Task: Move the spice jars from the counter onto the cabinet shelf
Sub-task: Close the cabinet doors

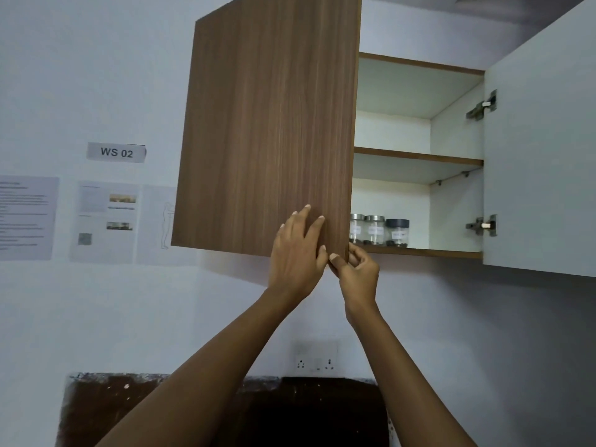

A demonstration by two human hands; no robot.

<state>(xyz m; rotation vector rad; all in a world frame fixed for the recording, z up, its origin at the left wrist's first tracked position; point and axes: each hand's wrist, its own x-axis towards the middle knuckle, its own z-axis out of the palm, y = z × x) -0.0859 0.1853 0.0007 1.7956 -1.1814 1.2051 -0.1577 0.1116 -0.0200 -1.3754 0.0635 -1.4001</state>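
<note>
Two bare forearms rise from the bottom of the view and meet at the lower right corner of the left cabinet door (271, 124). The left hand (295, 253) lies flat against the door's wood-grain face, wrist bent back, its fingers (314, 225) straight and slightly spread, pointing up. Just beside it and a little lower, the right hand (356, 274) pinches that corner. Its thumb is pressed on the front face, and the other fingers are curled round the door's free edge to the back. The two hands nearly touch at the thumbs.

The door stands partly open and hides the left part of the cabinet. Past its edge, the spice jars (375, 229) stand upright in a row on the bottom shelf (419, 251). Three show: two clear ones with silver lids and one with a dark lid on the right. The leftmost is partly cut off by the door. The upper shelf (419, 158) shows only its white boards. The right cabinet door (541, 156) is swung wide, its white inner face and two metal hinges (482, 106) in view.

On the wall to the left hang a "WS 02" label (116, 152) and printed sheets (103, 221). Lower down, a wall socket (317, 356) sits above a dark brown panel (161, 411).
</note>
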